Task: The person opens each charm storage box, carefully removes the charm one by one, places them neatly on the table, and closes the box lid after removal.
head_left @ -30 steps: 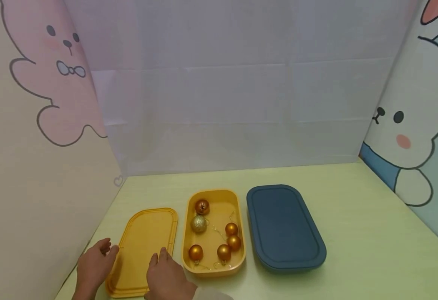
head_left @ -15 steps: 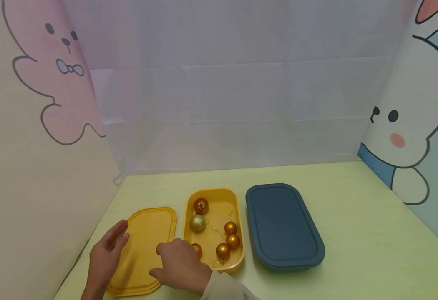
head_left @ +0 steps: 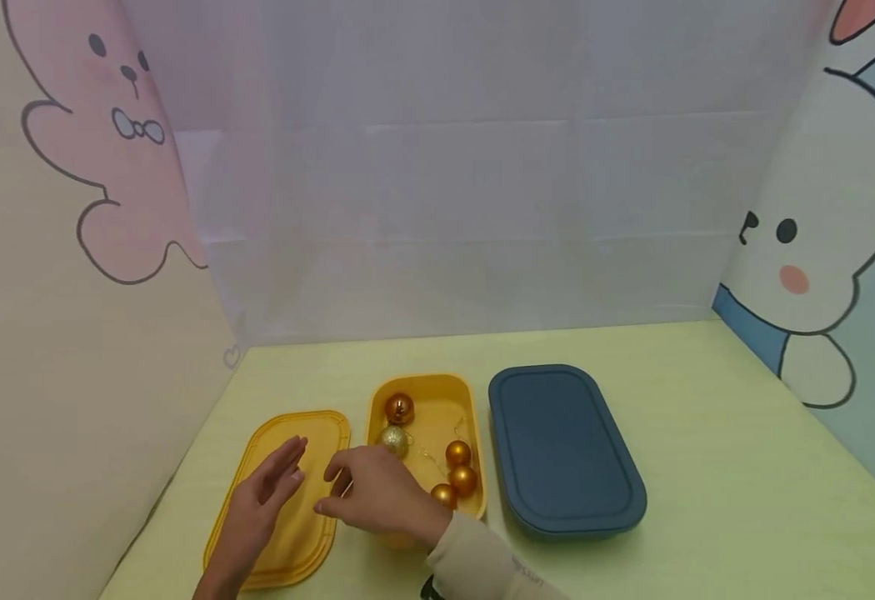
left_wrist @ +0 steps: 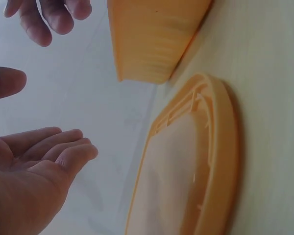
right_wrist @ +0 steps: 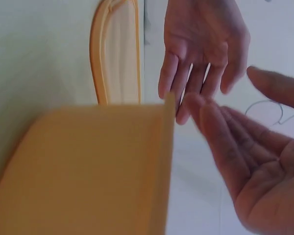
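Note:
My left hand (head_left: pixel 261 504) hovers over the yellow lid (head_left: pixel 287 550), its fingers extended and nothing held. My right hand (head_left: pixel 377 492) is above the near left rim of the yellow container (head_left: pixel 437 385), fingers bent loosely and thumb apart, with no object between them. In the left wrist view, the lid (left_wrist: pixel 220 171) lies flat on the table beneath the hands. Inside the container are several orange Christmas baubles (head_left: pixel 463 479) and a glittery gold one (head_left: pixel 392 442). The right hand and forearm hide the container's near left part.
A dark blue lidded container (head_left: pixel 568 450) stands right of the yellow one. Behind the pale green table (head_left: pixel 722 467) hangs a white sheet (head_left: pixel 467 208), and cartoon-printed walls (head_left: pixel 107 350) flank both sides.
Both hands have risen from the lid's sides. The left has moved right over the lid; the right has moved up and right over the container's edge, covering one bauble.

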{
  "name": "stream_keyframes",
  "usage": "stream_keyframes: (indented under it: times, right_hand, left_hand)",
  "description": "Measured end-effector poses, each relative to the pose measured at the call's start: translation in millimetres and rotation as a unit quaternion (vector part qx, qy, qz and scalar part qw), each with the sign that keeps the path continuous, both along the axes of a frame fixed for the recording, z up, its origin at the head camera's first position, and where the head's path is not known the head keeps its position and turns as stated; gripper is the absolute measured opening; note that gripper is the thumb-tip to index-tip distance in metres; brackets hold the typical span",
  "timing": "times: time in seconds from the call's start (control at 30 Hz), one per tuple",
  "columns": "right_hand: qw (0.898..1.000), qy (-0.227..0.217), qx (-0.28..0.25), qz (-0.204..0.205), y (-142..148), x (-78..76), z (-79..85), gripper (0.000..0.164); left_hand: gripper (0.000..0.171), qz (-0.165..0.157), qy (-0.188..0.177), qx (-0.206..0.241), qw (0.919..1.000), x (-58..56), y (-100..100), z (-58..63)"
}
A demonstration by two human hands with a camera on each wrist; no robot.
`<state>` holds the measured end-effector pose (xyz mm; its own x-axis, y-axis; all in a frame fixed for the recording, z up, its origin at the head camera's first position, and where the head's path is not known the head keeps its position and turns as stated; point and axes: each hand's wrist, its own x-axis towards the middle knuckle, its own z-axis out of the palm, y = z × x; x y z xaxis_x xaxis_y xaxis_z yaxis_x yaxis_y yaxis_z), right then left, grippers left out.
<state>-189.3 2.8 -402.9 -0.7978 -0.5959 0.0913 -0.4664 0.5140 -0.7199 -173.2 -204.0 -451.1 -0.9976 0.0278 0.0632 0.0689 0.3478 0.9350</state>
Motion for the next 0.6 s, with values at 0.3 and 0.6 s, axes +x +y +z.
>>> stream_keyframes:
  times: [0.3, 0.6]
  right_hand:
    - [0.998, -0.014, -0.038, 0.044, 27, -16.4, 3.9, 0.026]
    - [0.999, 0.032, 0.033, 0.02, 41, -24.6, -4.2, 0.03]
  left_hand:
    - [0.072, -0.053, -0.046, 0.016, 0.9974, 5.6, 15, -5.9]
    - [0.092, -0.108, -0.055, -0.046, 0.9916, 9.5, 29, -11.0]
